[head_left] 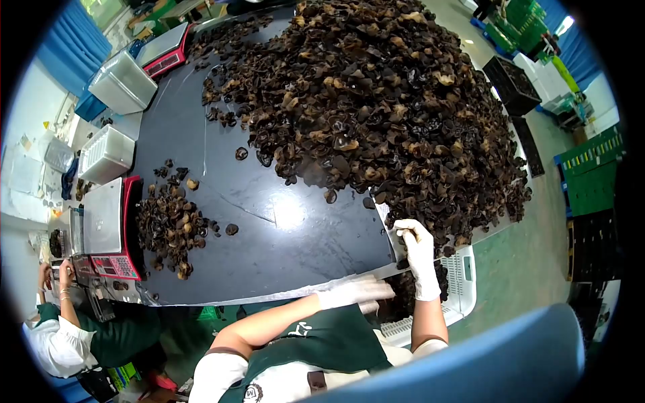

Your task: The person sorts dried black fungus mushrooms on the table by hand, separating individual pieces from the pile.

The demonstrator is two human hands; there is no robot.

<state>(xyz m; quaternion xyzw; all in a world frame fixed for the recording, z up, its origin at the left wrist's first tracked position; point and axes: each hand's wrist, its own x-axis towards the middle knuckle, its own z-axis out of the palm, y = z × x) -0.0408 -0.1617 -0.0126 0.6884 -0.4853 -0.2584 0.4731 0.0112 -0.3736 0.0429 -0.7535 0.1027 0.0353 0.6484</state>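
My left hand (356, 292), in a white glove and slightly blurred, is over the table's front edge beside a white basket (463, 285) with dark pieces in it. Its fingers are stretched out, with nothing visible in them. My right hand (418, 252), also gloved, is raised at the lower edge of a large heap of dark brown, curled fungus-like pieces (376, 101). The fingers of that hand are curled together; what they hold, if anything, is too small to tell. The heap covers much of the dark table (269, 248).
A smaller pile (175, 225) lies at the table's left, near a red-framed scale (104, 221). White baskets (107, 154) and another scale (164, 50) stand further back. A co-worker's hands (65, 274) are at lower left. Black crates (512, 84) stand at right.
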